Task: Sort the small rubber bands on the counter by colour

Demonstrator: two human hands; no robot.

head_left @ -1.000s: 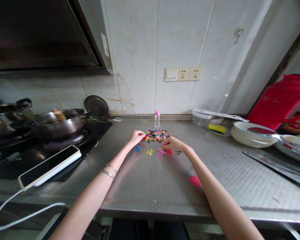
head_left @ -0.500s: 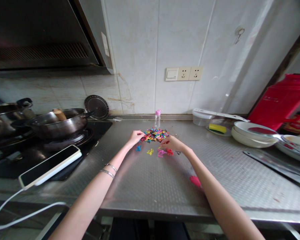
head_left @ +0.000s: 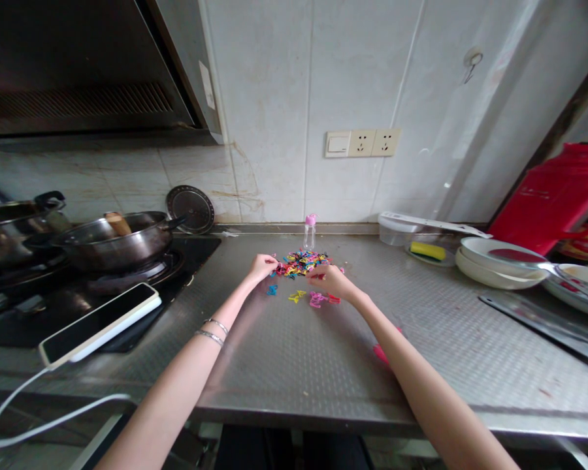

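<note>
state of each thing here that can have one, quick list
pile of small multicoloured bands: loosely heaped
small blue band cluster: apart from pile
small yellow band cluster: apart from pile
small pink band cluster: apart from pile
clear plastic bottle with pink top: upright, capped
white rectangular phone: screen dark
round steel pan: uncovered
round dark metal disc: propped upright

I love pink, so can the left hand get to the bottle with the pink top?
Probably yes: the bottle stands behind the colorful heap, and nothing tall seems to block the left hand from reaching over the heap.
</note>
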